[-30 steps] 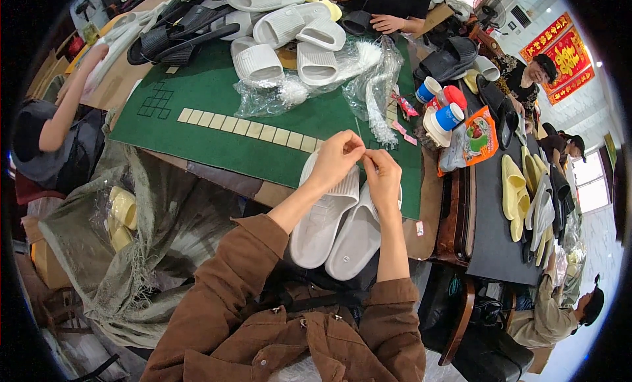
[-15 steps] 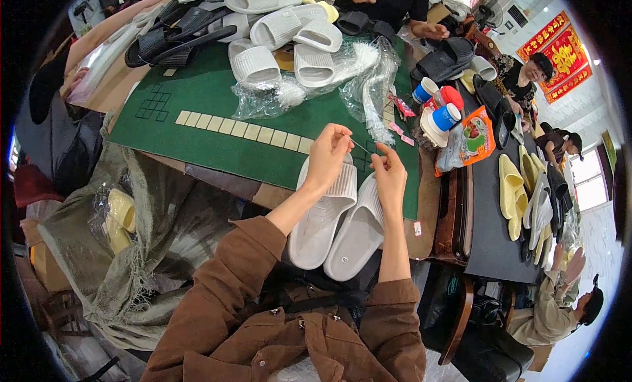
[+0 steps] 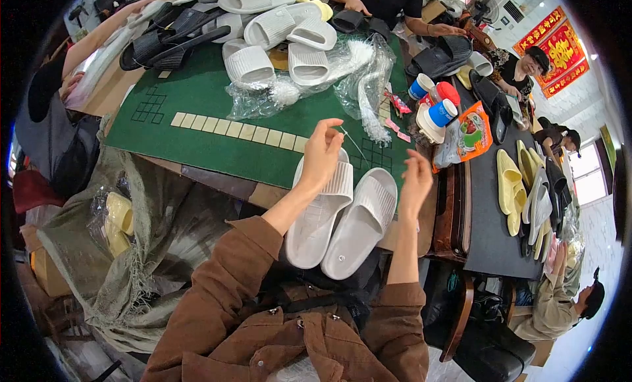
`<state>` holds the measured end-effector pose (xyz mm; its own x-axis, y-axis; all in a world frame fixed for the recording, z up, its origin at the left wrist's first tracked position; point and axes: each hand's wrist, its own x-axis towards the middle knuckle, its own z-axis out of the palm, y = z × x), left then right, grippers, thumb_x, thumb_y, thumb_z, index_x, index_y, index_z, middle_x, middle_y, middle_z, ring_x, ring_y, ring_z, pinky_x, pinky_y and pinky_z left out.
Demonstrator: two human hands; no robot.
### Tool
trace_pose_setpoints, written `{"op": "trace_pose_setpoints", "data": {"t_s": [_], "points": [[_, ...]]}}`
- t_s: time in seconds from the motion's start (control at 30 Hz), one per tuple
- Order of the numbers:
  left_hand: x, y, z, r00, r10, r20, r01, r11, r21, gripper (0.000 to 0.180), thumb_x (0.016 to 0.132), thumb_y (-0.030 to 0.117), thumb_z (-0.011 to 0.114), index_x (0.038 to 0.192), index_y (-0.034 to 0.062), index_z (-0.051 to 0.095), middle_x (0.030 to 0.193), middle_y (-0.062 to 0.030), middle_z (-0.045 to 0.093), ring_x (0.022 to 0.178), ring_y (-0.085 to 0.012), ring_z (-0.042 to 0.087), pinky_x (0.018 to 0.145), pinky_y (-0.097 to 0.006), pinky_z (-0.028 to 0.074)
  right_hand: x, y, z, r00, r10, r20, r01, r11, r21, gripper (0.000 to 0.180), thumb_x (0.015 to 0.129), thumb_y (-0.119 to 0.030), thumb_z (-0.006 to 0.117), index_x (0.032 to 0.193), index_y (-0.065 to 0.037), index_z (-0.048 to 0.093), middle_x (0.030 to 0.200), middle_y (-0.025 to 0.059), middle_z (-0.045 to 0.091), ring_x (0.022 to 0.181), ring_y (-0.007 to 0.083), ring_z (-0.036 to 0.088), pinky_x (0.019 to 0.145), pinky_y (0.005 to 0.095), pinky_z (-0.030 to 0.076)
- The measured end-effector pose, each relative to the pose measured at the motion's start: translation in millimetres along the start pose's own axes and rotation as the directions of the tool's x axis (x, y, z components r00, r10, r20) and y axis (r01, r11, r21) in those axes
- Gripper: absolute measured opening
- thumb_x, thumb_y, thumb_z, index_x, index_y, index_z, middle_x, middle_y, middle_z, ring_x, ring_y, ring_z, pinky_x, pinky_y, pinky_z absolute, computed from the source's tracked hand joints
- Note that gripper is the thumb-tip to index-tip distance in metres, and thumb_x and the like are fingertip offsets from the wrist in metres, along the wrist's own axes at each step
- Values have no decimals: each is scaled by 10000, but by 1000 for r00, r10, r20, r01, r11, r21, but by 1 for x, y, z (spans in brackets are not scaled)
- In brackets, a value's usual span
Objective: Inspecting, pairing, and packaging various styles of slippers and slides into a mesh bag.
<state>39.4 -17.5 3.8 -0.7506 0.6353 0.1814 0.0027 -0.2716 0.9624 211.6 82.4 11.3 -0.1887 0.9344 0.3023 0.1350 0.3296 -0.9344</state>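
My left hand [image 3: 320, 155] is closed in a pinch, holding a thin white plastic tie [image 3: 356, 145] whose free end trails toward the right. Below it, a pair of light grey slide sandals lies at the table's near edge: the left slide [image 3: 308, 234] is partly covered by my left hand and wrist. Beside it, the right slide [image 3: 355, 234] is tilted and fully visible, its ribbed strap facing away from me. To the right of the slides, my right hand [image 3: 416, 178] is raised with loosely bent fingers, apart from the tie and holding nothing I can see.
Grey slides [image 3: 266, 30] and black slides [image 3: 174, 36] are heaped at the far side of the green tabletop [image 3: 197, 148]. Bundled white ties [image 3: 372, 112] lie on clear plastic. Paper cups [image 3: 442, 112] and an orange snack bag [image 3: 471, 137] stand right. Other people work around the tables.
My right hand has let go of the tie and moved right, away from my left hand. The tie now hangs from the left hand alone. The right slide shows more fully.
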Motion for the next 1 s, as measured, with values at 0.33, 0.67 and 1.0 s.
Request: {"op": "trace_pose_setpoints", "data": {"t_s": [0.33,0.67,1.0], "points": [[-7,-11,4,935,208,286,-288,919,271,203,817,-4,556,1016,29,580,832,-116,590,711,-249,591,654,-342,476,19,-91,-44,766,-594,-246,492,788,-371,232,905,54,429,1041,26,615,1011,108,637,927,177,586,807,283,466],[-37,35,8,690,578,436,-724,547,420,345,730,-5,595,1072,21,559,1122,-136,494,1102,-355,463,920,-449,399,5,-136,-69,530,-842,-104,587,453,-672,391,838,139,436,1149,-8,622,1214,133,585,1136,273,563,961,361,446],[-122,10,-8,645,268,716,-739,459,493,592,766,142,597,1336,202,448,1437,-76,346,1372,-339,243,1085,-643,111,-17,-103,-65,653,-750,-102,656,628,-419,166,843,145,518,897,66,654,1121,175,606,991,258,644,835,321,545]]}}
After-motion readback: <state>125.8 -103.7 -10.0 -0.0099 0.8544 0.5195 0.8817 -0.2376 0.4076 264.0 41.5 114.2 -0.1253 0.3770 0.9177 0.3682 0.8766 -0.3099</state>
